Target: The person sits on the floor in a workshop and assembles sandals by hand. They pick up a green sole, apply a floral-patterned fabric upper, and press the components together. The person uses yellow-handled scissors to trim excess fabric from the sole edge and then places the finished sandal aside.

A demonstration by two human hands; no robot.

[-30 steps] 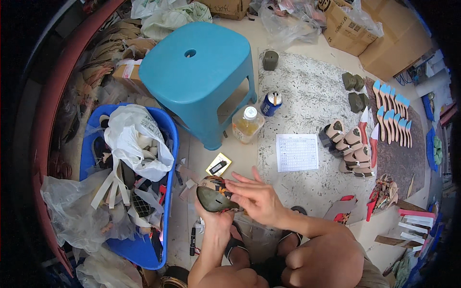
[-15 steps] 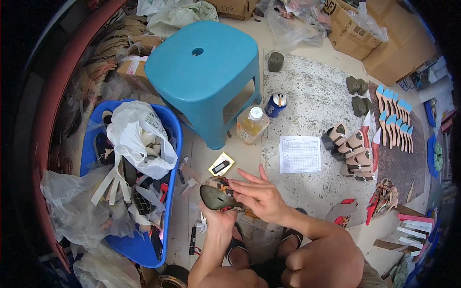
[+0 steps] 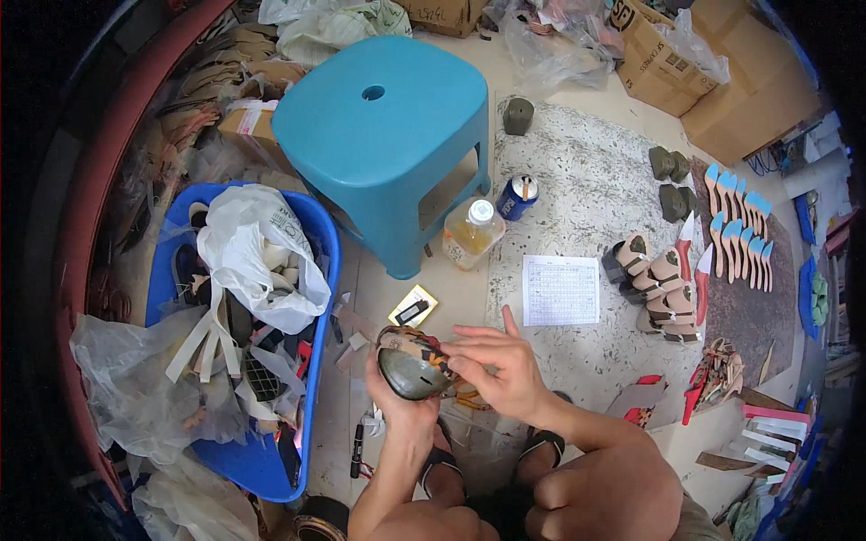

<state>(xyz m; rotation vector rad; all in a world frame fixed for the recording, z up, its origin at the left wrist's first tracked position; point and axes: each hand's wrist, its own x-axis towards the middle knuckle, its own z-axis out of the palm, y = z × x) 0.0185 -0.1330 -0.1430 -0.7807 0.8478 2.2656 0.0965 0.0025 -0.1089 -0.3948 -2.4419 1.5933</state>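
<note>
Olive piece (image 3: 415, 372) turned slightly; left hand (image 3: 400, 406) fingers clamped on it from below, right hand (image 3: 507, 371) fingers at right edge, pinch unclear.

We are noting the bin (image 3: 242, 476) standing left of the left hand (image 3: 406, 412), a bag (image 3: 248, 239) lying in it, the bottle (image 3: 471, 240) standing before the stool (image 3: 388, 135), the can (image 3: 516, 199) at the bottle's right.

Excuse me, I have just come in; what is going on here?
A person holds a green piece with a patterned edge: the left hand cups it from below, and the right hand touches that edge. Beyond them stand a bottle, a can and a stool. A filled bin is to the left; a sheet lies to the right.
</note>
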